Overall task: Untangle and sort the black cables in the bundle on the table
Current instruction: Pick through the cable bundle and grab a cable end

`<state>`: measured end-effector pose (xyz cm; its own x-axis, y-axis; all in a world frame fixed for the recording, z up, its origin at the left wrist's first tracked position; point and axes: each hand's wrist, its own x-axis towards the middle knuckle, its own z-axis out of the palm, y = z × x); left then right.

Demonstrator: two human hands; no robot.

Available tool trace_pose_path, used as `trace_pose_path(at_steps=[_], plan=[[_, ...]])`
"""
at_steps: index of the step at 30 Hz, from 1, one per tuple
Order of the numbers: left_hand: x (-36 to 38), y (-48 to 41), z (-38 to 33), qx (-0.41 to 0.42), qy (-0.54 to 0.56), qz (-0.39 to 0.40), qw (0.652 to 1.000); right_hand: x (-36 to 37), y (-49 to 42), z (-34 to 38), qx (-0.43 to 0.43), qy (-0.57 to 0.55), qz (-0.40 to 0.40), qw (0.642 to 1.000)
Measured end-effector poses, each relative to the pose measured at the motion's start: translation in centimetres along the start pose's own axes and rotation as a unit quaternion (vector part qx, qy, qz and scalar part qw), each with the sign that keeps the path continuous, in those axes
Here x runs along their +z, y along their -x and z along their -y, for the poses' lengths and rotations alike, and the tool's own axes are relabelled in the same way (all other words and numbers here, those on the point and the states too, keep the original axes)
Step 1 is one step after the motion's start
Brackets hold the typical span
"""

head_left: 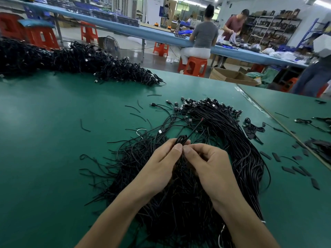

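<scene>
One wide-angle view looks from the person's head forward and down onto the green tabletop (53, 149). The left hand (161, 165) and right hand (209, 165) lie close beneath it over the cable bundle (179, 203), with the workshop far behind.

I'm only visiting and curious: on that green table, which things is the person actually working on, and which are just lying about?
In the job: the cable bundle under the hands; the looped cable pinched by the left hand and right hand.
Lying about: the far cable heap at the left; the flat black strips at the right; the cardboard box on the floor.
</scene>
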<state>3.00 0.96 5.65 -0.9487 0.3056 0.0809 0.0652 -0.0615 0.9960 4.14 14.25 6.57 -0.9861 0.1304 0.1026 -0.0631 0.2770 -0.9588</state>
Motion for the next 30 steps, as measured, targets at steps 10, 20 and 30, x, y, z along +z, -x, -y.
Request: trace_pose_path(at_steps=[10, 20, 30], plan=[[0.2, 0.1, 0.3, 0.014, 0.092, 0.014, 0.996, 0.5, 0.1, 0.2, 0.018, -0.152, 0.032, 0.988], [0.0, -0.2, 1.0, 0.070, 0.104, -0.030, 0.992, 0.4, 0.0, 0.6, 0.048, -0.182, 0.066, 0.980], [-0.2, -0.1, 1.1, 0.020, 0.128, -0.018, 0.991, 0.0, 1.0, 0.2, -0.207, 0.152, -0.007, 0.967]])
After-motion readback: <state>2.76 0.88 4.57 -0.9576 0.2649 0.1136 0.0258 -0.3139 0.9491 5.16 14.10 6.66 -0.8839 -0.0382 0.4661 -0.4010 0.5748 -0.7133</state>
